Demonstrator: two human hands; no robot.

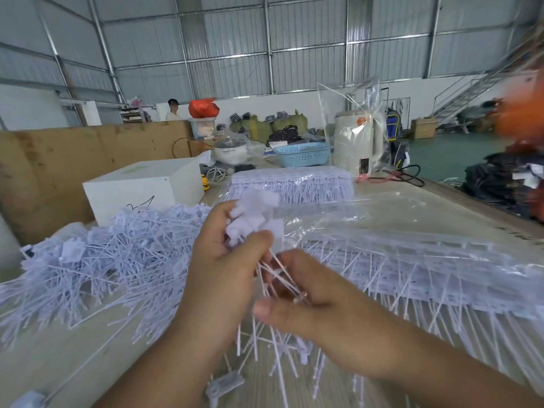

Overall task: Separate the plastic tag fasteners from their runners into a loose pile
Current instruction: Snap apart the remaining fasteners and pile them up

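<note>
Loose pile of separated white plastic tag fasteners (pixel 97 260) heaped at left, clear of work zone. Left hand (pixel 223 260) pinching flat tag heads of held bunch (pixel 253 219); right hand (pixel 306 293) curled round stems, presumably to pull apart. Bagged unseparated fastener strips (pixel 412 260) at right, within reach.

No text can be read for certain. The white box (pixel 141 187) bears a black handwritten scrawl on its front face, too cut off to make out. The kettle (pixel 357 142) carries an orange sticker whose print is too blurred to read.
</note>
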